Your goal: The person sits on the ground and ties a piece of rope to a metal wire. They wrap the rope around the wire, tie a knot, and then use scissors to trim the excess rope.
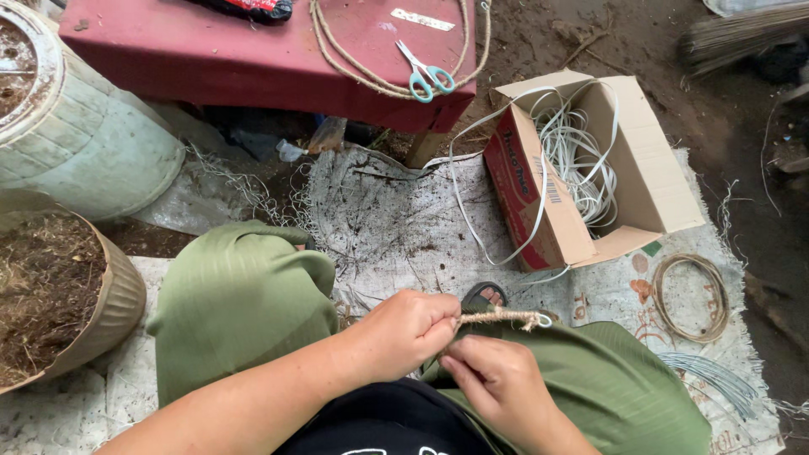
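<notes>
Left hand (pixel 403 330) is closed in a fist, its grip clamped on one end of a short twine-wrapped strip (pixel 502 318) held level above the knees. Right hand (pixel 497 383) sits just below, fingers pinched on the strip near the left fist. White strapping runs from the strip's far end to an open cardboard box (pixel 653 181). Scissors (pixel 427 74) lie on the red table (pixel 168 50).

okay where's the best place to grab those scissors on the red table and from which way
Probably by the teal handle loops: the scissors lie flat on the red table, loops toward the table's near edge, blades pointing away. Come from above on the near side, clear of the rope coil around them.
</notes>
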